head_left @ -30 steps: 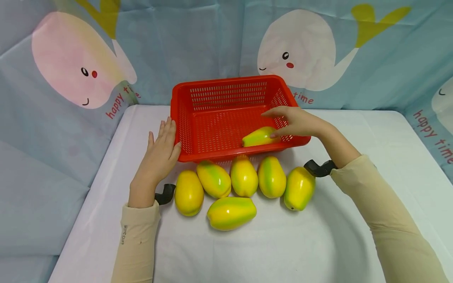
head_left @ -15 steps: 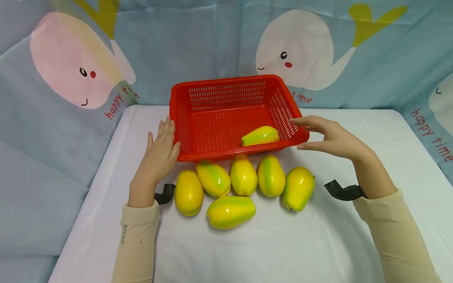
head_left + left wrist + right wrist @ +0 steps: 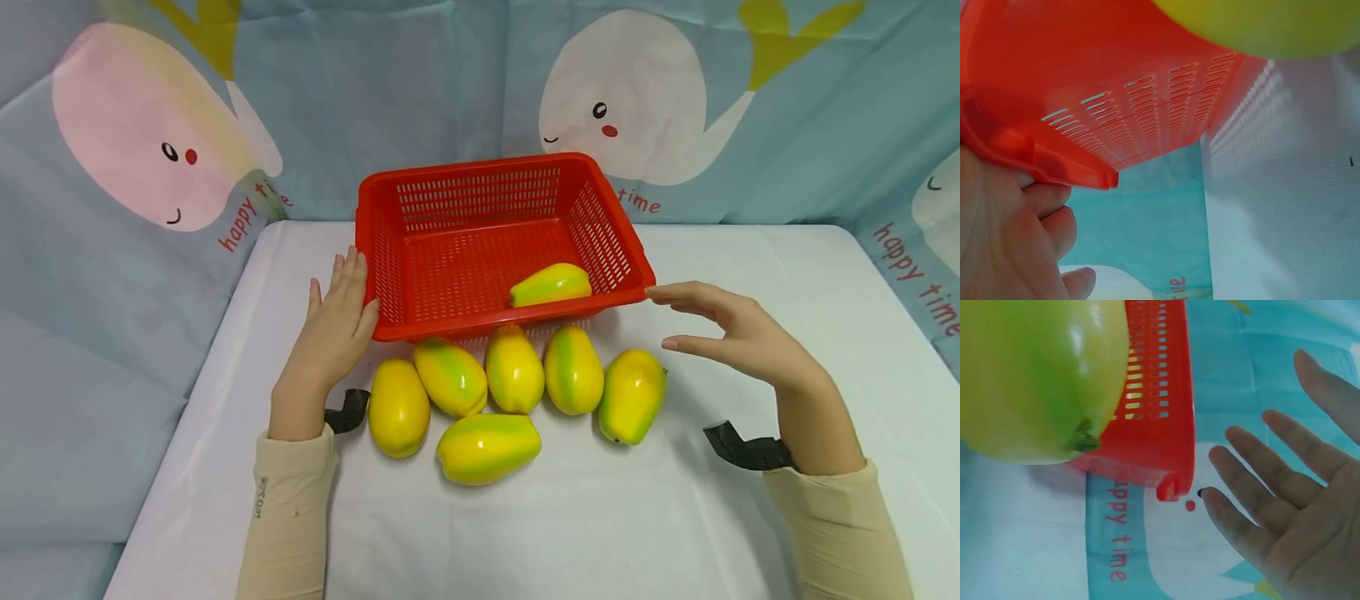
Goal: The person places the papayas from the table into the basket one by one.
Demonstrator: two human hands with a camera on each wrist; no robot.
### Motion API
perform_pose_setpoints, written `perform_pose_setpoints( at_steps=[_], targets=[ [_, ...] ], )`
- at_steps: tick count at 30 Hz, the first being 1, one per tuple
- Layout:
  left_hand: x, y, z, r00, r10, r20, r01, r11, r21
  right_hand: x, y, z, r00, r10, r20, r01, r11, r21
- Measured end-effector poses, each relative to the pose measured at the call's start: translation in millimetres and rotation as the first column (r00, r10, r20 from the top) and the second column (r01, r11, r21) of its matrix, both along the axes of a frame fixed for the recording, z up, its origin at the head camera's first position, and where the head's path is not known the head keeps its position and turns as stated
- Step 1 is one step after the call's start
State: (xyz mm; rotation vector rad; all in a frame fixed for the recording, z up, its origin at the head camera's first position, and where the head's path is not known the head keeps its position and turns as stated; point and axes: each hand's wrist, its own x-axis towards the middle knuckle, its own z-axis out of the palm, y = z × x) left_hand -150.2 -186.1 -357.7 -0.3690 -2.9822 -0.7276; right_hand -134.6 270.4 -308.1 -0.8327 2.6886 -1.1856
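Observation:
A red perforated plastic basket (image 3: 472,323) stands at the back of the table with one yellow-green papaya (image 3: 553,285) inside, near its front right corner. My left hand (image 3: 330,329) rests against the basket's left rim, fingers extended; in the left wrist view the fingers (image 3: 1057,228) lie at the underside of that rim. Beyond the right rim my right hand (image 3: 738,333) holds nothing, its fingers spread and apart from the thumb, fingertips close to the basket corner. The right wrist view shows its bare palm (image 3: 1310,544) and a large papaya (image 3: 1041,375) close to the camera.
Several papayas line up before the basket, from a left one (image 3: 400,408) to a right one (image 3: 632,396). Another papaya (image 3: 489,448) lies crosswise in front of them. A blue printed curtain (image 3: 450,83) hangs behind the white-covered table (image 3: 600,525).
My right hand has come out of the basket, leaving the papaya there, and moved right and toward me past the rim. My left hand stays at the left rim.

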Motion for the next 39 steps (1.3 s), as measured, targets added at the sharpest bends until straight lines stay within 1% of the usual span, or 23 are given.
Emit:
perform_pose_setpoints(
  at_steps=[3,6,11,14,17,21,25,29,36,39],
  targets=[
    [0.0,-0.1,0.4,1.000,-0.001,-0.001,0.001,1.000,0.001,5.3,4.2,-4.1,0.998,-0.031,0.048,0.030,0.999,0.019],
    [-0.4,-0.3,0.2,1.000,-0.002,0.003,0.002,1.000,0.005,6.7,8.4,-10.7,0.995,-0.022,0.096,0.019,0.999,0.029],
    [-1.2,-1.8,-0.7,1.000,0.008,0.008,-0.008,1.000,0.005,2.8,10.8,-21.5,0.984,0.061,0.166,-0.072,0.995,0.062],
    [-1.0,-2.7,-1.0,1.000,0.012,0.008,-0.012,1.000,0.000,-1.1,10.9,-26.8,0.975,0.106,0.196,-0.126,0.988,0.093],
    [-0.5,-2.8,-1.0,1.000,0.009,0.003,-0.009,1.000,0.001,-4.2,11.7,-32.1,0.963,0.143,0.227,-0.170,0.980,0.101],
    [-0.2,-1.6,-0.6,1.000,0.001,-0.002,-0.001,1.000,0.009,-6.1,11.8,-39.1,0.945,0.175,0.276,-0.209,0.973,0.099],
    [-0.6,-0.5,-0.5,1.000,-0.001,0.000,0.001,1.000,0.012,-7.0,10.5,-45.1,0.926,0.183,0.329,-0.224,0.971,0.089],
    [-1.5,-0.4,-0.9,1.000,0.001,-0.001,-0.001,1.000,0.011,-7.8,9.6,-49.6,0.913,0.193,0.360,-0.233,0.970,0.070],
    [-0.9,-0.4,-1.9,1.000,-0.003,-0.005,0.003,1.000,0.013,-7.1,8.9,-51.8,0.915,0.191,0.356,-0.242,0.964,0.106],
    [-0.2,-0.4,-1.4,1.000,-0.004,-0.007,0.004,1.000,0.015,-7.4,8.5,-52.6,0.912,0.189,0.364,-0.242,0.965,0.106]
  ],
)
